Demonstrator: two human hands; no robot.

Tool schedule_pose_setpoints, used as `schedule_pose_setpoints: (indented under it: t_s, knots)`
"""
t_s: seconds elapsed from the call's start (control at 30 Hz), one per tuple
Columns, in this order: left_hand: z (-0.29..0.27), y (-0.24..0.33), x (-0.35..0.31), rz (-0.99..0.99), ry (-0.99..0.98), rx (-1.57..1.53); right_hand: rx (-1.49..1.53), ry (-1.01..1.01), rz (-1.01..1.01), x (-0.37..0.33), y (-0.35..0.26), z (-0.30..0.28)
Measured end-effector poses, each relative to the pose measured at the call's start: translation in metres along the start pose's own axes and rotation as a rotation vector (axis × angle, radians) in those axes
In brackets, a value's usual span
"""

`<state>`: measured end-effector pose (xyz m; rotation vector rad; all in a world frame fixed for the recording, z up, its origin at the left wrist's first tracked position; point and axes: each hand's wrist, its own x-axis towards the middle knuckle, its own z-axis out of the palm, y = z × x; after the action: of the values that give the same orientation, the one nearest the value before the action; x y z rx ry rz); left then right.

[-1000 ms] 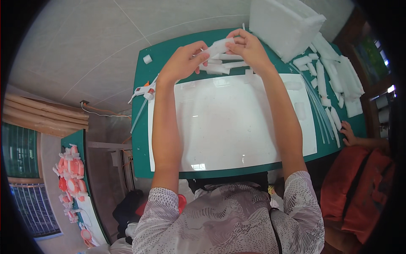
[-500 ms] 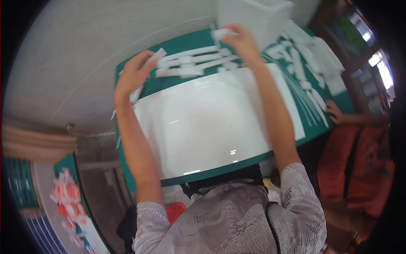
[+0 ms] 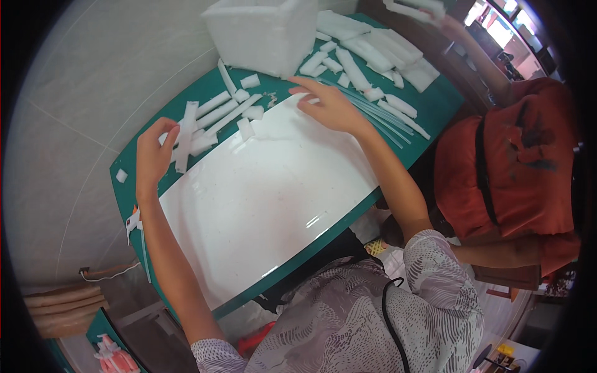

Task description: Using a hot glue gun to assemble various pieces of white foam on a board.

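Note:
My left hand (image 3: 155, 152) is at the far left of the green table, fingers curled around a small white foam piece (image 3: 163, 138) that shows between thumb and fingers. Beside it a longer white foam strip (image 3: 186, 138) lies across other strips. My right hand (image 3: 329, 107) is over the far right edge of a glossy white board (image 3: 267, 186), its fingers apart and stretched toward the left. A pale patch shows under its fingers; I cannot tell whether it is foam. One small foam block (image 3: 245, 128) rests on the board's far edge, near several loose foam strips (image 3: 217, 114).
A white foam box (image 3: 261, 37) stands at the back of the green table (image 3: 444, 102). Foam slabs (image 3: 379, 46) and thin clear rods (image 3: 379, 115) lie at the right. At the right a co-worker in red (image 3: 504, 161) holds up a white piece (image 3: 416, 11). A glue gun (image 3: 132, 221) is at the left edge.
The view has turned, so the table appears tilted. My right hand has let go of its white piece and come down over the board. The co-worker's hand has left the table and risen.

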<state>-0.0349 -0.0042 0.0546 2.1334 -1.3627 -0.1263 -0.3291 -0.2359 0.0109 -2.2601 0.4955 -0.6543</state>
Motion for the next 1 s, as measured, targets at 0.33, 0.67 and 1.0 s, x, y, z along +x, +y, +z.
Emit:
schedule_pose_setpoints:
  t_s: [0.33, 0.67, 1.0]
  knots:
    - [-0.007, 0.011, -0.033, 0.161, 0.158, -0.085, -0.005, 0.236, 0.201, -0.043, 0.042, -0.043]
    - [0.0, 0.014, -0.046, 0.171, 0.123, -0.171, -0.307, 0.466, 0.146, -0.043, 0.099, -0.07]
    - [0.0, 0.024, -0.058, 0.116, 0.103, -0.275, -1.155, 0.842, 0.349, 0.008, 0.183, -0.152]
